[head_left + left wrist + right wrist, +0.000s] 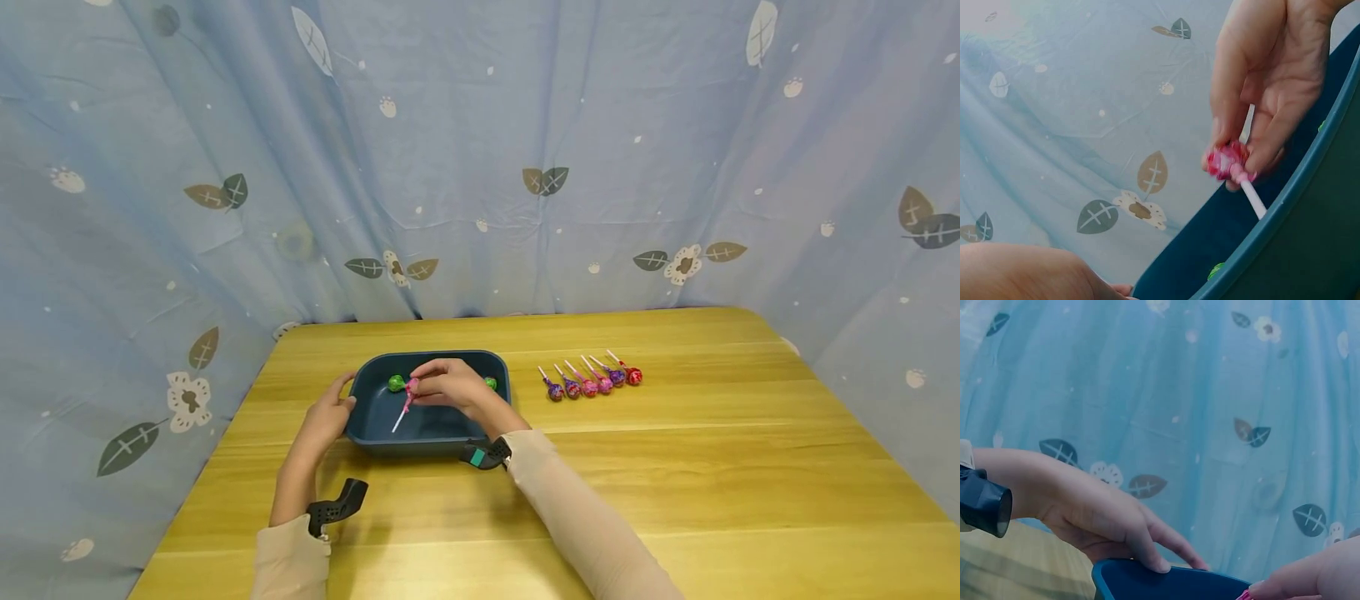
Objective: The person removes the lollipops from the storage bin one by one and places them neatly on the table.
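Note:
My right hand [453, 385] pinches a pink-wrapped lollipop [1227, 160] over the dark blue plastic bin [420, 443], its stick slanting down. A second white stick [1247, 122] shows by the palm in the left wrist view; what it belongs to is hidden. My left hand [324, 423] holds the bin's left rim, with thumb and fingers at the edge. Inside the bin lie a green lollipop [396, 383] on the left and another green one [491, 382] on the right, partly hidden by the right hand.
Right of the bin, a slanted row of several lollipops [590, 388] in purple, pink and red wrappers lies on the wooden table [675, 483]. A patterned blue curtain [480, 167] hangs behind the table and along its sides.

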Motion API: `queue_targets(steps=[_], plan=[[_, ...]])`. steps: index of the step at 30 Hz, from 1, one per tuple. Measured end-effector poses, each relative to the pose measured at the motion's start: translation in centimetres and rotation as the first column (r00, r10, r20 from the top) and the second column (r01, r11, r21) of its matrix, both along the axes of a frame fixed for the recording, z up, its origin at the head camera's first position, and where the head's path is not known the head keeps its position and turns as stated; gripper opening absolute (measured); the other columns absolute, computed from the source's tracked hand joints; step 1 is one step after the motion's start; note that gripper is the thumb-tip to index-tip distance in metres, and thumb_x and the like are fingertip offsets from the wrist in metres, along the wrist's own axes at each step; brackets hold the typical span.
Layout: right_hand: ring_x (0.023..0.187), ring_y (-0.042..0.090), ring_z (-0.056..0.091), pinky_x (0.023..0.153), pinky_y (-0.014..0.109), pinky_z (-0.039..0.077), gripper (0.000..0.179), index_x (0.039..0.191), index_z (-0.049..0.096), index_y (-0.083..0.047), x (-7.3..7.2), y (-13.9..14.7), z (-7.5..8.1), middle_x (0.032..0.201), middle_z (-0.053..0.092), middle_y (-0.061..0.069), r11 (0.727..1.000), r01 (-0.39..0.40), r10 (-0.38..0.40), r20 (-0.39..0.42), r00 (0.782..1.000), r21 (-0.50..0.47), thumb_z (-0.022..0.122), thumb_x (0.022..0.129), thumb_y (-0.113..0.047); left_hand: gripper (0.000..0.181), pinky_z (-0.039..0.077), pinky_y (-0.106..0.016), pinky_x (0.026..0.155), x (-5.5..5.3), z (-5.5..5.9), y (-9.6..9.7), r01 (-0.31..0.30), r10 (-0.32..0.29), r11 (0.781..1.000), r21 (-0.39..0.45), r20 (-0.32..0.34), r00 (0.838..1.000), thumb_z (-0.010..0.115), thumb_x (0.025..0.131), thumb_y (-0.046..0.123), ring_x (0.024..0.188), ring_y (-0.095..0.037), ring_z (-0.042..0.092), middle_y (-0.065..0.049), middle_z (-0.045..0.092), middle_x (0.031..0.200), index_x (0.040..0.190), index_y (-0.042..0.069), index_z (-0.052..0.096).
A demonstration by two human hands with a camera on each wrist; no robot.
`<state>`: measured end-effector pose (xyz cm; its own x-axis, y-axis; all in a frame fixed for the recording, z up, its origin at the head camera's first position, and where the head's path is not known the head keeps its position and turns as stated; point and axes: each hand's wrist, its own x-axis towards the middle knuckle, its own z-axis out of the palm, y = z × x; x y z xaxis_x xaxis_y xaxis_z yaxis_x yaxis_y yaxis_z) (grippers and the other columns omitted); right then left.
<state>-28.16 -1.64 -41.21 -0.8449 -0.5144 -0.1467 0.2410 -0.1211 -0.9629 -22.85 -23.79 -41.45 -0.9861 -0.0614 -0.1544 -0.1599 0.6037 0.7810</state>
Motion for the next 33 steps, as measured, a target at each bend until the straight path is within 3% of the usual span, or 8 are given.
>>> queue_targets(steps=[8,16,23,29,33], plan=[[0.085,0.019,0.067,0.092,0.046,0.045,0.031,0.121,0.059,0.013,0.6,1.8,0.4,0.103,0.067,0.02,1.0,0.007,-0.008,-0.04,0.999,-0.004,0.061,0.091,0.005,0.051,0.051,-0.041,0.074,-0.1,-0.1,0.0,0.003,-0.003,1.0,-0.002,0.001,1.0,0.036,0.104,0.012,0.102,-0.04,0.058,-0.036,0.043,0.135,0.153,0.005,0.022],[0.097,0.031,0.067,0.087,0.038,0.05,0.031,0.118,0.06,0.013,1.6,3.5,0.6,0.101,0.065,0.015,0.997,0.011,-0.001,-0.123,0.992,0.078,0.065,0.09,0.001,0.051,0.052,-0.043,0.074,0.0,-0.2,0.1,0.006,-0.006,1.0,0.015,0.005,1.0,0.036,0.105,0.013,0.102,-0.041,0.058,-0.036,0.042,0.135,0.153,0.006,0.022],[0.088,0.02,0.067,0.085,0.037,0.051,0.03,0.116,0.061,0.01,2.5,5.0,0.4,0.099,0.064,0.012,0.99,0.068,-0.047,-0.161,0.986,0.124,0.068,0.088,-0.001,0.051,0.052,-0.043,0.076,0.0,-0.2,0.0,0.013,-0.013,1.0,0.013,0.007,1.0,0.035,0.104,0.013,0.107,-0.043,0.056,-0.037,0.042,0.136,0.153,0.006,0.021],[0.088,0.019,0.065,0.084,0.034,0.052,0.027,0.113,0.061,0.007,2.9,6.3,0.1,0.099,0.064,0.012,0.983,0.112,-0.081,-0.201,0.976,0.147,0.068,0.088,-0.002,0.052,0.051,-0.046,0.078,0.2,0.1,-0.1,0.023,-0.023,1.0,-0.005,0.014,1.0,0.034,0.105,0.014,0.109,-0.046,0.054,-0.038,0.04,0.136,0.153,0.005,0.019],[0.092,0.024,0.066,0.087,0.037,0.05,0.026,0.113,0.06,0.006,3.1,7.3,0.0,0.101,0.063,0.013,0.983,0.135,-0.111,-0.182,0.977,0.127,0.067,0.089,-0.002,0.052,0.05,-0.047,0.08,0.3,-0.1,-0.1,0.024,-0.024,1.0,0.004,0.013,1.0,0.034,0.105,0.013,0.113,-0.048,0.052,-0.038,0.038,0.138,0.154,0.005,0.018]])
